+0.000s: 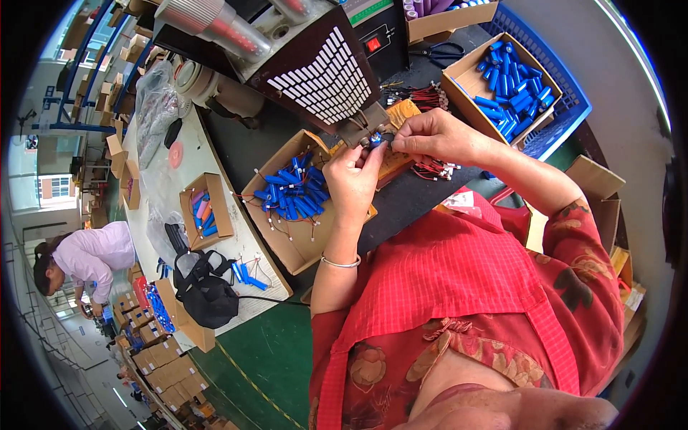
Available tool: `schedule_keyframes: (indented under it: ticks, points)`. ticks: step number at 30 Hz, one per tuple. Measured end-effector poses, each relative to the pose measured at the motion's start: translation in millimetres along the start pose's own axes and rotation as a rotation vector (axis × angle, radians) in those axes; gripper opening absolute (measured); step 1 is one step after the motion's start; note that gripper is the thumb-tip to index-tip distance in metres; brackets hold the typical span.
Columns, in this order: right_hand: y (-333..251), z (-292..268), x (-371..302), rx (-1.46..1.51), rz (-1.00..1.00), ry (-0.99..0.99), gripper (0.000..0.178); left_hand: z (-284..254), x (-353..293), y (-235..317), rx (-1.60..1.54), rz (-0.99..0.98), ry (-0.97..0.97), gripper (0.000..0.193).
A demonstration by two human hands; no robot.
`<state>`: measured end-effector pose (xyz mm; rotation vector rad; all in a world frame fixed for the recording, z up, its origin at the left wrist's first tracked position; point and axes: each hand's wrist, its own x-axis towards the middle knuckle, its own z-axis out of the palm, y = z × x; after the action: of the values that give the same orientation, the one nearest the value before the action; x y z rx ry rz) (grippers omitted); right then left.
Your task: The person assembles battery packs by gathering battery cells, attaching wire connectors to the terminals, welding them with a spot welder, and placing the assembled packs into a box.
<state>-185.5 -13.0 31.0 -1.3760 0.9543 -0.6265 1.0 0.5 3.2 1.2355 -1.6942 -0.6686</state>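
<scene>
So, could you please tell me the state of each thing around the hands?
Left hand: pinching the blue cell
Blue cell: gripped, partly hidden
Right hand: beside the cell, any grip unclear
Larger left box: open, holding wired blue cells
Right box: open, holding blue cells
Pliers: lying, not held
Red switch: position unclear

Two hands, one held blue cell, one blue crate, one bracelet, one red switch.

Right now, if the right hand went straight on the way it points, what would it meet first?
The right hand would probably meet the blue cell pinched in the left hand, though depth is unclear from this single view.
</scene>
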Motion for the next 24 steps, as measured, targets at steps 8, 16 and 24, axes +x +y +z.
schedule_keyframes:
  ticks: [8, 16, 24]
  points:
    - [2.9, 0.8, 1.5, -0.018, -0.042, 0.011, 0.02, 3.0, 0.7, -5.9, -0.024, 0.036, 0.06, 0.013]
    - [1.3, 2.1, 0.0, 0.014, 0.001, 0.005, 0.022, 4.4, -1.7, -11.0, -0.067, 0.027, 0.069, 0.015]
    - [1.5, 3.0, 1.4, 0.017, -0.027, 0.026, 0.022, -1.1, -0.3, -6.0, -0.024, 0.023, -0.013, 0.022]
